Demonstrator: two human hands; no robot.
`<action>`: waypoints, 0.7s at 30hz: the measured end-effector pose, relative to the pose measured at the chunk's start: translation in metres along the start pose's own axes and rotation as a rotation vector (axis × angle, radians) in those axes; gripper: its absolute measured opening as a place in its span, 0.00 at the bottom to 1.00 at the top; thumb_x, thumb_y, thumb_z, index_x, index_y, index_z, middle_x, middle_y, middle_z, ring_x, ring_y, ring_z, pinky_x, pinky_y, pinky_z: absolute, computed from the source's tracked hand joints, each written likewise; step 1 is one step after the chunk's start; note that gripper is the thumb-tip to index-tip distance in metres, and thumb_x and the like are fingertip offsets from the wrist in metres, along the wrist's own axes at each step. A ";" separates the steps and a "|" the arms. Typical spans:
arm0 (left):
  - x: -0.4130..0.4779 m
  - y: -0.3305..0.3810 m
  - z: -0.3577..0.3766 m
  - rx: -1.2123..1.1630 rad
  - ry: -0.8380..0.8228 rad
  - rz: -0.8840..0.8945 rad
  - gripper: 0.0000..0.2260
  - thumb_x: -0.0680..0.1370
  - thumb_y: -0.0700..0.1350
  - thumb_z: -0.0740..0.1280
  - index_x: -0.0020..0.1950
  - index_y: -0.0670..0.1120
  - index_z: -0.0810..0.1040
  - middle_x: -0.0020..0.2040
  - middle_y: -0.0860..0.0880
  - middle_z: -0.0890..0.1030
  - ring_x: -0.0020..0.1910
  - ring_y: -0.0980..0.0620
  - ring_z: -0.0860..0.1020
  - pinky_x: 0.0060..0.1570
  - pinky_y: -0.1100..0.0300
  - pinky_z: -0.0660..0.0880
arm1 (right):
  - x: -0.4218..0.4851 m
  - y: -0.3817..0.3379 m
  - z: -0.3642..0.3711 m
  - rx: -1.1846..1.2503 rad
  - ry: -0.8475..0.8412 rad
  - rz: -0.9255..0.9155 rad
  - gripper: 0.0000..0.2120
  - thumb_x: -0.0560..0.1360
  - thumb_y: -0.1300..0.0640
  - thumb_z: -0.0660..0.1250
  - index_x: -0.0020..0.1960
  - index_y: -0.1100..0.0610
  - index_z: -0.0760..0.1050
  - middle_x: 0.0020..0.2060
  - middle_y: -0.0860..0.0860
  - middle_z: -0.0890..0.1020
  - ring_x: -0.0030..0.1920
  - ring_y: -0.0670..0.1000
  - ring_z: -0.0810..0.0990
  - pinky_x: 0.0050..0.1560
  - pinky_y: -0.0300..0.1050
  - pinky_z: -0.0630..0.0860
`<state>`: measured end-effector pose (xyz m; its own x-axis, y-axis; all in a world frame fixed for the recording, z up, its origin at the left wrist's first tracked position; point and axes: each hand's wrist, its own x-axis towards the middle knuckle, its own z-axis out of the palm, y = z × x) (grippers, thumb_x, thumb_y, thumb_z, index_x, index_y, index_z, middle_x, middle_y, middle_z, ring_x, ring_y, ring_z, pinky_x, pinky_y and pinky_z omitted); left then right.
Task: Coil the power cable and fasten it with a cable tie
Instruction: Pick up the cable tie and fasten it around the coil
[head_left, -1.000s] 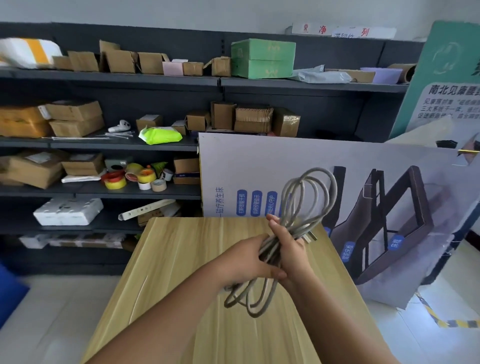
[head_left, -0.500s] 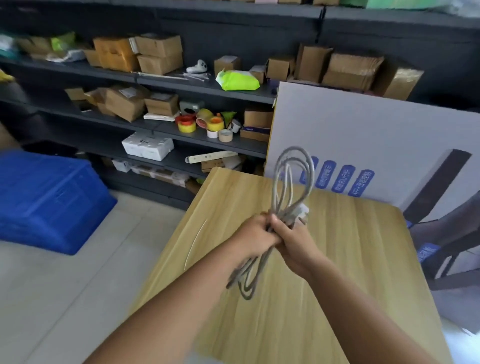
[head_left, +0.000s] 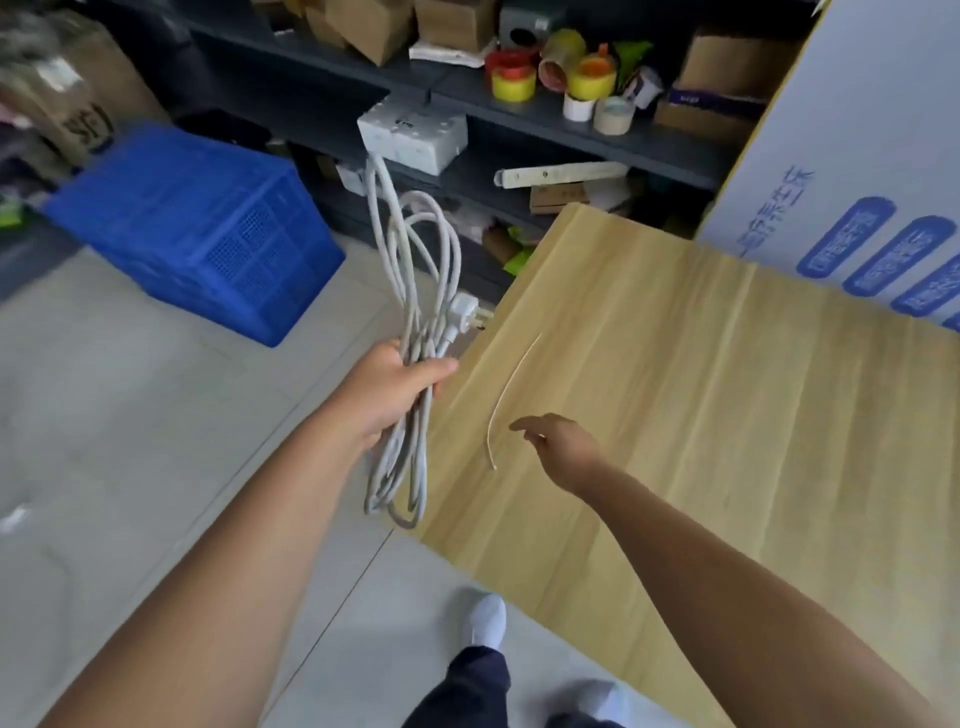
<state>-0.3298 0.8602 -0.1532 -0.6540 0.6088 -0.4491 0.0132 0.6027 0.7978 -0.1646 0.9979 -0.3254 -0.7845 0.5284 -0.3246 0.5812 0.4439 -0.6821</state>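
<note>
one coiled grey power cable (head_left: 415, 291) with one white plug (head_left: 461, 307) is seen, and one thin white cable tie (head_left: 506, 395) on one light wooden table (head_left: 727, 415). two bare hands are counted, one blue plastic crate (head_left: 208, 228), and about six tape rolls (head_left: 571, 78).

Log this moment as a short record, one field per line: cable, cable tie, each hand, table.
cable: grey power cable, coiled in long loops, white plug beside the grip
cable tie: thin pale cable tie lying loose on the table, not on the cable
left hand: left hand closed around the coil, off the table's edge
right hand: right hand open, empty, reaching toward the tie
table: wooden table
</note>
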 end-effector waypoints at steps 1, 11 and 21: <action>0.003 -0.012 -0.007 -0.006 0.009 -0.014 0.11 0.74 0.48 0.71 0.35 0.46 0.74 0.30 0.48 0.76 0.28 0.51 0.74 0.37 0.57 0.71 | 0.011 0.003 0.014 -0.127 -0.042 -0.027 0.20 0.79 0.61 0.57 0.62 0.43 0.78 0.54 0.50 0.81 0.55 0.53 0.79 0.48 0.42 0.71; 0.011 -0.091 -0.038 -0.041 -0.020 -0.129 0.12 0.74 0.44 0.70 0.32 0.45 0.72 0.28 0.49 0.74 0.29 0.51 0.72 0.36 0.58 0.71 | 0.072 0.023 0.087 -0.610 -0.195 -0.144 0.11 0.76 0.50 0.63 0.56 0.48 0.79 0.54 0.52 0.77 0.56 0.57 0.76 0.50 0.45 0.71; 0.014 -0.088 -0.036 -0.048 -0.109 -0.107 0.12 0.74 0.44 0.70 0.31 0.47 0.73 0.25 0.51 0.74 0.27 0.52 0.73 0.37 0.57 0.72 | 0.063 0.025 0.065 -0.676 -0.011 -0.242 0.14 0.73 0.64 0.54 0.53 0.58 0.74 0.45 0.57 0.84 0.46 0.60 0.81 0.55 0.52 0.73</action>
<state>-0.3675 0.7967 -0.2149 -0.5636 0.5966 -0.5714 -0.0899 0.6433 0.7604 -0.2139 0.9948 -0.4054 -0.9085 0.3525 -0.2245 0.3944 0.9008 -0.1815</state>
